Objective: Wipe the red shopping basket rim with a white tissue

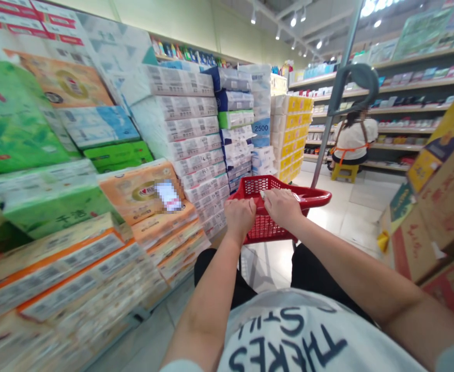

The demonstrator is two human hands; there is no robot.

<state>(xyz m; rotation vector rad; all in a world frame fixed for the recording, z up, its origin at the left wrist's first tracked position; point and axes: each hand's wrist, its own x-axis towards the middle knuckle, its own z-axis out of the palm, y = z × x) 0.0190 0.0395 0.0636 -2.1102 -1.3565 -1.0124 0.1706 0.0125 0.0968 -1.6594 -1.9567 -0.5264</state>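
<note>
Gripping the red cart (263,222) at its near end, left hand (240,217) and right hand (283,206) are both closed, side by side. The cart stands straight ahead on glossy tiles (361,197). Its plastic basket (273,233) has walls pierced like mesh; the hands hide much of the inside, so I cannot tell its contents. Film-wrapped packs (194,109) rise in blocky stacks at left; cardboard cartons (446,201) are piled at right.

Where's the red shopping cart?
In the head view, the red shopping cart is near the middle, its near edge gripped by the left hand and right hand, with stacked packs to its left.
</note>
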